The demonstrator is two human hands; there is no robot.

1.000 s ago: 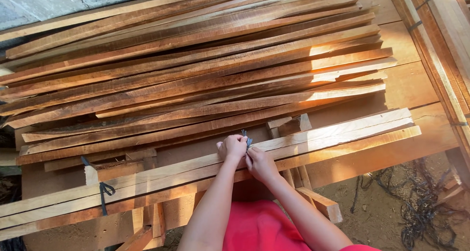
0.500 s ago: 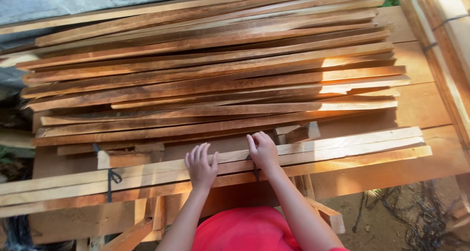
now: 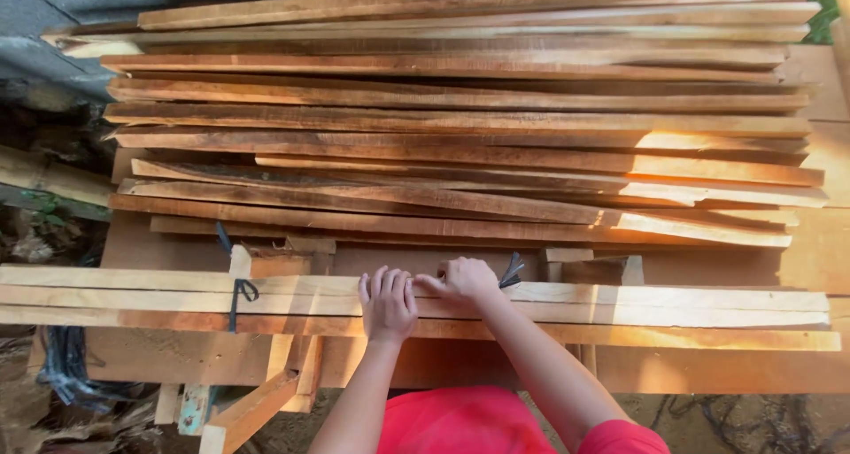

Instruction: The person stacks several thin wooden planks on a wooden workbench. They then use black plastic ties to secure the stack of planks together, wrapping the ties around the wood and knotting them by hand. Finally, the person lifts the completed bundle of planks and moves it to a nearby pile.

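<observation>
- At the bottom centre of the frame, two bare arms in red sleeves (image 3: 496, 423) reach up from the lower edge.
- The left hand (image 3: 388, 302) now lies flat and open on a bundle of slats (image 3: 620, 305); half a second earlier it sat further left along the bundle.
- The right hand (image 3: 462, 281) is curled loosely, fingertips touching a dark tie (image 3: 511, 271); whether it grips the tie, I cannot tell.
- A second dark tie (image 3: 239, 296) binds the bundle at lower left.
- The counter (image 3: 823, 250) shows at the right.
- A stack of planks (image 3: 460, 144) fills the upper frame.
</observation>
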